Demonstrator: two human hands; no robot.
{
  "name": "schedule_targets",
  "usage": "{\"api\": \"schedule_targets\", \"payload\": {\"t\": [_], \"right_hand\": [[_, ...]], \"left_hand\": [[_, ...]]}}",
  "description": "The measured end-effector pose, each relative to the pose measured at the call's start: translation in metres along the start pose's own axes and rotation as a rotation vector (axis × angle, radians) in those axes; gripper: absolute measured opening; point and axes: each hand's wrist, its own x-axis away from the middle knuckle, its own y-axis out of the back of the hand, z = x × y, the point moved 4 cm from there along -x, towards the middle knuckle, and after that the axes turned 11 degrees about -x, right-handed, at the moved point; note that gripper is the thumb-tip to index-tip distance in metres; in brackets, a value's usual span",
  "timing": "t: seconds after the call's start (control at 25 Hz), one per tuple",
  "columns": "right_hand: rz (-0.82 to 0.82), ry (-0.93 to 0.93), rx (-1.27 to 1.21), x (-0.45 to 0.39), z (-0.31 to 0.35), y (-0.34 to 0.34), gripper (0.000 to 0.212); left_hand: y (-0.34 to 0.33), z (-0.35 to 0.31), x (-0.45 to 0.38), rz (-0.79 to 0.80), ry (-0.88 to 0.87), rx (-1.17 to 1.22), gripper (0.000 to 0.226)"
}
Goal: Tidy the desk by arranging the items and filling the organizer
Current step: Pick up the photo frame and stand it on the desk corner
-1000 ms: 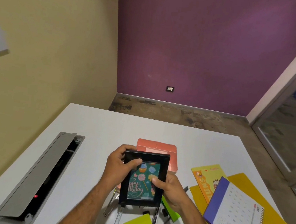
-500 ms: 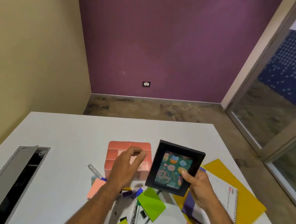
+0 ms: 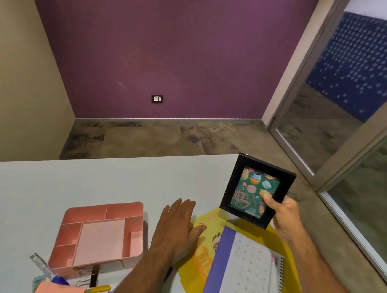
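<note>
White desk (image 3: 88,183) below me: my right hand (image 3: 284,214) pinches the black picture frame (image 3: 257,191); left hand (image 3: 176,230) hovers flat, fingers together, right of the pink organizer (image 3: 101,234).

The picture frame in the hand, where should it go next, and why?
Probably set it down standing on the bare white desk past the yellow folder. The right hand holds the picture frame in the air by its lower corner, upright, above the far right part of the desk. The left hand lies flat and open beside the pink organizer, holding nothing.
</note>
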Motion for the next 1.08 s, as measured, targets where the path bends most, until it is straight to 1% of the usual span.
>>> {"api": "schedule_targets", "payload": {"t": [0.08,0.2,0.24,0.36,0.52,0.56,0.64,0.72,0.84,1.08], "right_hand": [[-0.024,-0.005,0.017,-0.029,-0.003,0.007,0.062],[-0.045,-0.01,0.027,-0.073,-0.013,0.012,0.02],[-0.053,-0.002,0.041,-0.087,-0.017,0.014,0.014],[-0.057,-0.012,0.065,-0.125,-0.026,0.012,0.015],[-0.048,-0.031,0.095,-0.172,-0.042,0.01,0.019],[-0.045,-0.036,0.105,-0.181,-0.045,0.01,0.02],[-0.045,-0.043,0.111,-0.195,-0.053,0.007,0.022],[-0.047,-0.047,0.111,-0.203,-0.059,0.004,0.02],[-0.057,-0.061,0.122,-0.215,-0.065,0.004,0.019],[-0.103,-0.091,0.124,-0.234,-0.072,0.013,0.031]], "left_hand": [[-0.02,-0.003,-0.024,0.042,0.011,-0.054,0.073],[-0.052,0.002,-0.057,0.108,0.002,-0.206,0.084],[-0.063,0.005,-0.066,0.114,-0.003,-0.242,0.087],[-0.096,0.015,-0.084,0.145,0.006,-0.249,0.091],[-0.126,0.026,-0.095,0.178,0.042,-0.184,0.096],[-0.129,0.027,-0.095,0.168,0.05,-0.2,0.096],[-0.132,0.026,-0.093,0.089,0.056,-0.235,0.095],[-0.134,0.025,-0.092,0.043,0.06,-0.241,0.092],[-0.137,0.025,-0.092,0.022,0.046,-0.261,0.089],[-0.137,0.024,-0.092,0.022,0.046,-0.282,0.089]]}}
